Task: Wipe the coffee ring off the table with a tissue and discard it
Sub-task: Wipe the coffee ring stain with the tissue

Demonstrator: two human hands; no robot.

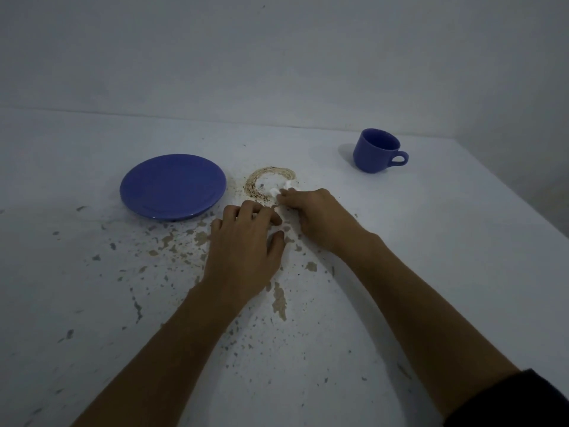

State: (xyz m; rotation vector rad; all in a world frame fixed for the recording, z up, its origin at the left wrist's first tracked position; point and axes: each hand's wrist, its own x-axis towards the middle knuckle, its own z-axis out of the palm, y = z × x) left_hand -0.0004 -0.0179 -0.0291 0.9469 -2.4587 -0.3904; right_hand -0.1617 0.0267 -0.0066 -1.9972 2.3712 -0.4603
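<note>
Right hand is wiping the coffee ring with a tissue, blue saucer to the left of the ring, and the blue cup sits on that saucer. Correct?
Not quite. The head view shows the blue cup standing on the bare table, right of the coffee ring, apart from the blue saucer. The rest holds: right hand, tissue.

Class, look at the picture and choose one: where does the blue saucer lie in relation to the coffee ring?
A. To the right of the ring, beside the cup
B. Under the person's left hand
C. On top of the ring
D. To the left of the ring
D: the blue saucer sits on the table left of the coffee ring, clear of both hands.
</note>
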